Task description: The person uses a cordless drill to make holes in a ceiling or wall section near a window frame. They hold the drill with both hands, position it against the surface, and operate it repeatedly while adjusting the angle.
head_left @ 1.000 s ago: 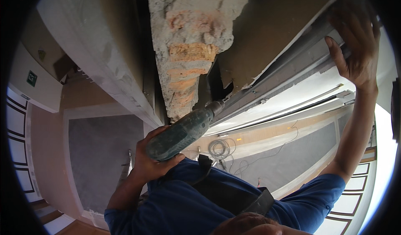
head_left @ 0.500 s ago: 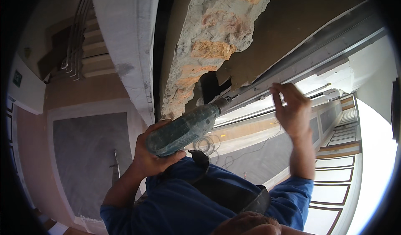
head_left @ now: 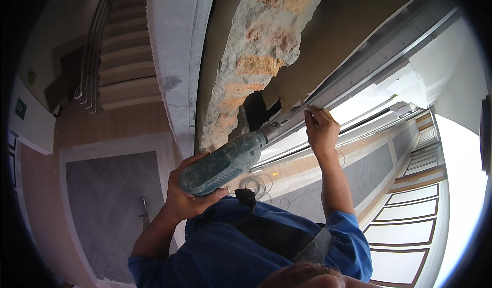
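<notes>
A dusty dark green power drill (head_left: 223,161) lies across the middle, tilted up and to the right. My left hand (head_left: 185,188) is wrapped round its rear end, thumb below. The chuck (head_left: 270,130) points at the near end of a grey metal rail (head_left: 376,62); I cannot tell whether a bit touches it. Just right of the chuck, my right hand (head_left: 323,133) is raised at the rail's lower edge, fingers curled and tips pinched together. Whatever may be between those fingertips is too small to make out.
A broken masonry edge (head_left: 259,65) of brick and mortar runs above the drill, with a dark gap beside it. Stairs (head_left: 128,57) with a handrail descend at the left. Coiled cable (head_left: 254,185) lies on the floor below. A black strap (head_left: 277,234) crosses my blue shirt.
My right hand has moved left toward the drill's chuck and the rail, its fingers closing up. The left hand still grips the drill, which has barely shifted. The view has tilted slightly.
</notes>
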Tool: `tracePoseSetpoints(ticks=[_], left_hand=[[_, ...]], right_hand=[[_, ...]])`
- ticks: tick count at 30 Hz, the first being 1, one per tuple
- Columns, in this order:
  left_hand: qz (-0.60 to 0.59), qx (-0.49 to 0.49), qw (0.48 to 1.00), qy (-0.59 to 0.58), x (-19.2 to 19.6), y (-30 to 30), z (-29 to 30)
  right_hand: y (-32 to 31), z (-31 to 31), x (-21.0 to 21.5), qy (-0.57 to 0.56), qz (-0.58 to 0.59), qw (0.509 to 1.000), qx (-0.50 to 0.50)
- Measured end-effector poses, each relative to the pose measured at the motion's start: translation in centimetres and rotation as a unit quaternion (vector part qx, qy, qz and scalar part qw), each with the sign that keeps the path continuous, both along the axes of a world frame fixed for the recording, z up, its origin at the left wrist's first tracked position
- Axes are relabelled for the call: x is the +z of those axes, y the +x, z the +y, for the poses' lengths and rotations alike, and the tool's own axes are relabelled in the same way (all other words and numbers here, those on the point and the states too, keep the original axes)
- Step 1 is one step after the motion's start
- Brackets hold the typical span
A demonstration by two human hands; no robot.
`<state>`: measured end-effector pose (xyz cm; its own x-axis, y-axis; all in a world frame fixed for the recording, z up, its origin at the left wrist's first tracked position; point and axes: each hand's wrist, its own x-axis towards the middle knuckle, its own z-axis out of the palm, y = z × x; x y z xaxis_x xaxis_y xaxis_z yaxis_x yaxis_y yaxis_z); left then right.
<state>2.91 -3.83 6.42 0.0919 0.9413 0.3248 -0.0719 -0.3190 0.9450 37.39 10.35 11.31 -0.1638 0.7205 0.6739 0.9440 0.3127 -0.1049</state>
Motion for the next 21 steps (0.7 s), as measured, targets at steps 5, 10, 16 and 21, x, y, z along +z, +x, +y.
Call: tracePoseSetpoints(ticks=[5,10,16,21], left_hand=[[-0.012,-0.006,0.999,0.029,0.1,0.5,0.2],[-0.028,-0.014,0.999,0.022,0.3,1.1,0.6],[-0.009,-0.028,0.999,0.029,1.9,1.8,2.2],[0.005,-0.052,0.998,0.041,3.6,2.1,3.2]], right_hand=[[0.3,-0.5,-0.6,-0.004,0.072,0.997,0.028],[-0.5,-2.0,-1.4,0.013,0.142,0.989,0.032],[-1.0,-4.0,-2.5,0.040,0.223,0.973,0.041],[-1.5,-5.7,-3.1,-0.246,0.499,0.831,0.030]])
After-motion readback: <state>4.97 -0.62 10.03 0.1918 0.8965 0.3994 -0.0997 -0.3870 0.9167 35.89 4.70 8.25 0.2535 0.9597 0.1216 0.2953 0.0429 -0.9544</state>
